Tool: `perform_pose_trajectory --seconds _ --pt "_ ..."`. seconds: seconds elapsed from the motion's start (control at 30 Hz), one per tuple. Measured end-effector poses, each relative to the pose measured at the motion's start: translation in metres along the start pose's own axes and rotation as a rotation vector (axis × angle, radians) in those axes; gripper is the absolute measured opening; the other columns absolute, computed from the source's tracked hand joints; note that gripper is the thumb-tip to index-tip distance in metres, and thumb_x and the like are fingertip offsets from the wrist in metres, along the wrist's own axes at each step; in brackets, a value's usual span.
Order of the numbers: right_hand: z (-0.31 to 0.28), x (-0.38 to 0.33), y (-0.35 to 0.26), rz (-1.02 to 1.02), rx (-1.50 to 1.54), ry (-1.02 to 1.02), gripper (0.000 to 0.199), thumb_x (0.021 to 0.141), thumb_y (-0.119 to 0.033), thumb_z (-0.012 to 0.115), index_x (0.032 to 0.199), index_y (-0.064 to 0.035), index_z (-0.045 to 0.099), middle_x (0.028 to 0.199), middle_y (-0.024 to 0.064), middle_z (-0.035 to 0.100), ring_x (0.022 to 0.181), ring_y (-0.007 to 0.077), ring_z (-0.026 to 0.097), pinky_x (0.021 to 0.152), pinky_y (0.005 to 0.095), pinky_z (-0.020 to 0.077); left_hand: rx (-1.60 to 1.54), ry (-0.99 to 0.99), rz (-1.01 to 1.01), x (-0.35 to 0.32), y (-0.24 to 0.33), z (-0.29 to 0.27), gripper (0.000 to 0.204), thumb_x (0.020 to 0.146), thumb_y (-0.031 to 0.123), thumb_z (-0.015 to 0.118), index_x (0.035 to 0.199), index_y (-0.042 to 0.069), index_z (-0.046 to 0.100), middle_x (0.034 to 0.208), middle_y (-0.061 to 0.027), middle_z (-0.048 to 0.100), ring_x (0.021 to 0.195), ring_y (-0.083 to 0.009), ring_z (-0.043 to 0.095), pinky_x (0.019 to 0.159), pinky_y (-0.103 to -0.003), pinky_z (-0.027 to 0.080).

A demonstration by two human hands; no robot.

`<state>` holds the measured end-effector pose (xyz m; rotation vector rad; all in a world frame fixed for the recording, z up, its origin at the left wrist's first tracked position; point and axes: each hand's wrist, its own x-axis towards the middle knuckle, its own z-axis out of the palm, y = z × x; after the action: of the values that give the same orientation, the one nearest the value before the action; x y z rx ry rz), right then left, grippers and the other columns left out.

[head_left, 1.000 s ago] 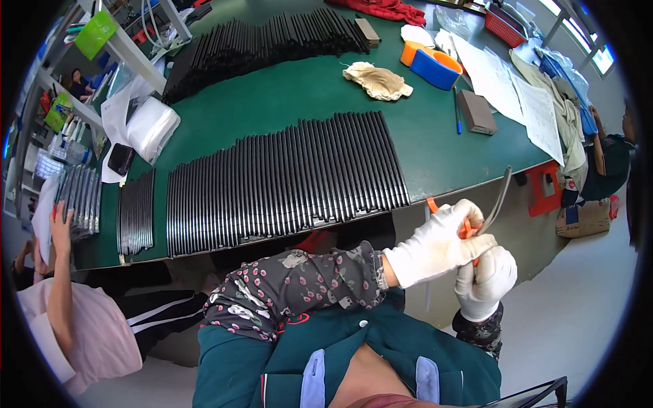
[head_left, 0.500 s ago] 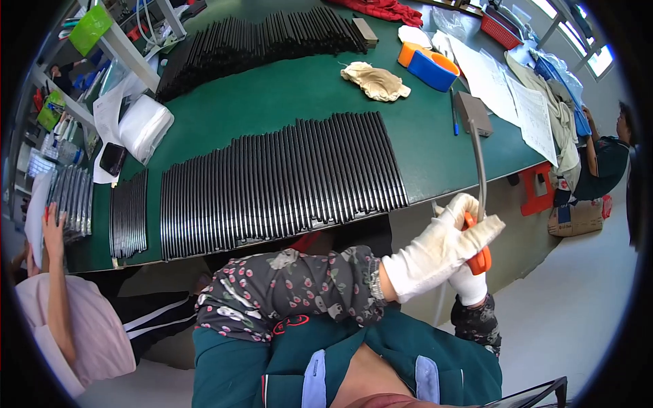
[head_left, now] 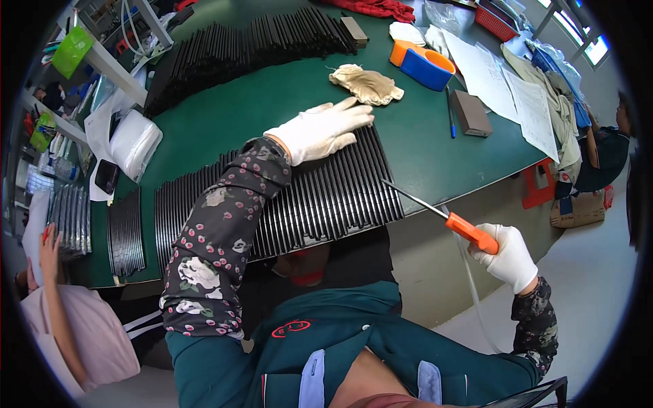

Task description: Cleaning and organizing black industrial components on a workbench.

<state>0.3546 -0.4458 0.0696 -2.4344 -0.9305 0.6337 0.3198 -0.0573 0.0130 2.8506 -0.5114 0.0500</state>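
Note:
On the green table a long row of slim black rods (head_left: 320,204) lies side by side. My left hand (head_left: 323,130), in a white glove, is stretched over the far ends of the rods with its fingers open and nothing held. Also gloved in white, my right hand (head_left: 507,258) is closed round the handle of an orange-handled tool (head_left: 469,231). The tool's long, narrow metal shaft points left, its tip over the right end of the row. Whether the tip touches a rod cannot be told. My left sleeve covers part of the row.
A crumpled cream glove (head_left: 367,85), orange and blue tape rolls (head_left: 427,66), a brown block (head_left: 471,113) and papers (head_left: 483,80) lie beyond. A black rod pile (head_left: 252,51) is at the back. Another person's hand (head_left: 49,255) rests at left; a pale strip (head_left: 476,299) hangs by my right hand.
My left hand has moved away from the tool, leftward and out over the rods. My right hand now holds the tool alone, its shaft swung from upright to pointing left.

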Motion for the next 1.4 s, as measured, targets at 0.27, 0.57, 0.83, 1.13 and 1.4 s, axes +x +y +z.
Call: perform_pose_trajectory --seconds 0.27,0.57,0.83,1.13,1.4 --pt "-0.001 0.005 0.017 0.119 0.02 0.097 0.015 0.075 -0.011 0.07 0.086 -0.0018 0.065 0.071 0.0163 0.062 0.063 0.0308 0.061 0.063 0.0334 0.0482 0.085 0.056 0.072 0.006 -0.005 0.018 0.041 0.097 0.03 0.047 0.136 0.018 0.044 0.146 -0.0027 0.04 0.139 -0.0254 0.031 0.115 -0.049 0.025" --pt "0.008 0.009 0.001 -0.049 -0.084 0.103 0.016 0.069 -0.006 0.064 0.085 -0.0053 0.066 0.074 0.0173 0.063 0.069 0.0356 0.063 0.065 0.0363 0.0509 0.048 0.009 0.014 0.007 0.002 0.012 0.041 0.097 0.025 0.048 0.138 0.018 0.044 0.147 -0.0021 0.039 0.141 -0.0247 0.029 0.117 -0.048 0.02" --pt "0.011 0.003 -0.006 -0.06 -0.185 0.054 0.018 0.067 -0.008 0.066 0.085 -0.0062 0.066 0.075 0.0168 0.063 0.071 0.0372 0.062 0.064 0.0374 0.0516 0.058 0.024 0.02 0.009 0.0 0.015 0.04 0.097 0.027 0.047 0.136 0.017 0.045 0.147 -0.0028 0.039 0.14 -0.0256 0.03 0.116 -0.048 0.021" --pt "0.01 0.002 -0.017 -0.158 -0.286 0.052 0.019 0.065 -0.006 0.067 0.084 -0.0068 0.064 0.076 0.0158 0.062 0.072 0.0362 0.062 0.065 0.0386 0.051 0.092 0.002 -0.004 0.008 0.005 0.011 0.043 0.096 0.03 0.049 0.137 0.015 0.044 0.148 -0.005 0.037 0.139 -0.0264 0.031 0.115 -0.047 0.022" --pt "0.015 -0.001 -0.02 -0.172 -0.292 0.117 0.02 0.063 -0.007 0.066 0.083 -0.0078 0.063 0.077 0.0131 0.063 0.073 0.0355 0.062 0.066 0.0401 0.0513 0.145 -0.054 -0.072 -0.049 -0.007 -0.018 0.052 0.096 0.031 0.049 0.143 0.011 0.037 0.152 -0.0102 0.031 0.141 -0.0283 0.027 0.115 -0.047 0.022"
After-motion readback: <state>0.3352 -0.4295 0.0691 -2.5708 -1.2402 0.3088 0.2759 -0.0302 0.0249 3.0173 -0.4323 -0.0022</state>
